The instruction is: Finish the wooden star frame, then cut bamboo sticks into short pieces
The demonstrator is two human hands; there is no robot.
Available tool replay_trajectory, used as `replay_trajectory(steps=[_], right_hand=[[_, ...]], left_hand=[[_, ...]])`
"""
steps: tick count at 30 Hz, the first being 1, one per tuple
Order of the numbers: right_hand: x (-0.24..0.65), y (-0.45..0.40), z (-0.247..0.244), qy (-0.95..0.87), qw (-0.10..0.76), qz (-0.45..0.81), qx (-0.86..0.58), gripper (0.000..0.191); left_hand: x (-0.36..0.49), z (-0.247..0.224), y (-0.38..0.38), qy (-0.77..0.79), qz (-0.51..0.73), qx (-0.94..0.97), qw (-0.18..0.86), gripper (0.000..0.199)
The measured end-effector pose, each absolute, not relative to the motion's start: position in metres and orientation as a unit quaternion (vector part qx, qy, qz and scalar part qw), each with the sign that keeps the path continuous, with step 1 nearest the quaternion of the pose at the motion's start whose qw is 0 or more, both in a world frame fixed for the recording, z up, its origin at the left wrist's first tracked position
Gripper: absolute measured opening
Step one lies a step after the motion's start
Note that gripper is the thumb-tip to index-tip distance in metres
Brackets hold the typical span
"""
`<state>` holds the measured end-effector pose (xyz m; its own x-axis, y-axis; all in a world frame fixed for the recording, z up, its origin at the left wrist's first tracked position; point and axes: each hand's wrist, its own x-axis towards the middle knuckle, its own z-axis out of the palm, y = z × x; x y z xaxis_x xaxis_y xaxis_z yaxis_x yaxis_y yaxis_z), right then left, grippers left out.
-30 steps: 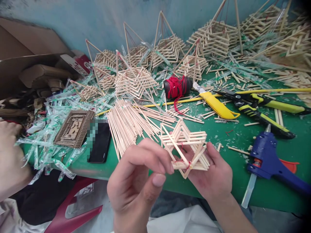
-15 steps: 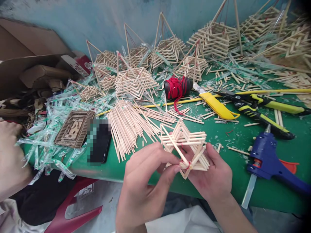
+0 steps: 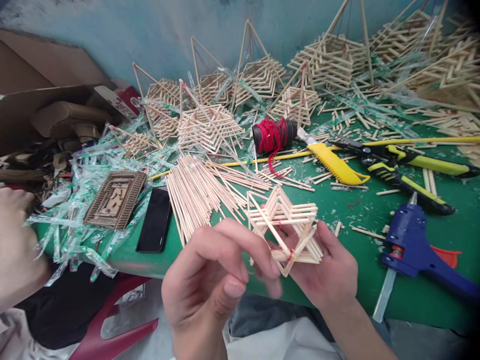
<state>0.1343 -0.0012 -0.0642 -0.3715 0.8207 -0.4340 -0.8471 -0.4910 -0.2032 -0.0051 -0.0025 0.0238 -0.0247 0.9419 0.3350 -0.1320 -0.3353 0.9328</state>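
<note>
A star-shaped frame of stacked wooden sticks (image 3: 279, 215), bound with red thread where the sticks cross at its near corner, rests in my right hand (image 3: 330, 270). The fingers support it from beneath and behind, partly hidden, with the thumb at its right side. My left hand (image 3: 213, 280) is just left of the frame, thumb tip against the index finger in a pinch. Whatever lies in that pinch is too small to make out. The other left fingers stretch toward the frame's near corner and look blurred. A bundle of loose sticks (image 3: 198, 190) lies behind my left hand.
Red thread on a black spool (image 3: 273, 136), a yellow cutter (image 3: 333, 159), pliers (image 3: 397, 165) and a blue glue gun (image 3: 407, 240) lie rightward. A phone (image 3: 153, 220) and brown ridged plaque (image 3: 115, 199) lie left. Finished stick frames (image 3: 210, 127) stand behind. Another person's arm (image 3: 18, 250) is far left.
My left hand has drawn away from the frame's near corner, moving left and slightly down, its outer fingers now stretched out. My right hand and the frame have hardly moved.
</note>
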Motion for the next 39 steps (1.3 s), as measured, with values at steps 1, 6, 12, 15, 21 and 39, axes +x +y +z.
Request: replay_trajectory(steps=[1,6,12,15,21,39], right_hand=[[0.134,-0.001,-0.062,0.033,0.504,0.826,-0.251,0.04],[0.133,-0.001,-0.062,0.038,0.511,0.821,-0.253,0.044],[0.134,-0.001,-0.065,0.042,0.506,0.827,-0.243,0.043],[0.132,0.0,-0.056,0.058,0.512,0.817,-0.258,0.039],[0.13,0.0,-0.049,0.056,0.51,0.813,-0.275,0.04],[0.133,-0.001,-0.053,0.045,0.508,0.816,-0.272,0.038]], left_hand=[[-0.006,0.023,-0.002,0.373,0.611,0.547,0.433,0.011],[-0.014,0.016,0.0,0.425,0.591,0.593,0.344,0.005],[-0.02,0.016,-0.005,0.508,0.478,0.625,0.349,0.01],[-0.022,0.017,-0.005,0.5,0.42,0.677,0.339,0.014],[-0.023,0.018,0.001,0.446,0.423,0.717,0.329,0.009],[-0.006,0.022,0.0,0.364,0.618,0.552,0.425,0.011]])
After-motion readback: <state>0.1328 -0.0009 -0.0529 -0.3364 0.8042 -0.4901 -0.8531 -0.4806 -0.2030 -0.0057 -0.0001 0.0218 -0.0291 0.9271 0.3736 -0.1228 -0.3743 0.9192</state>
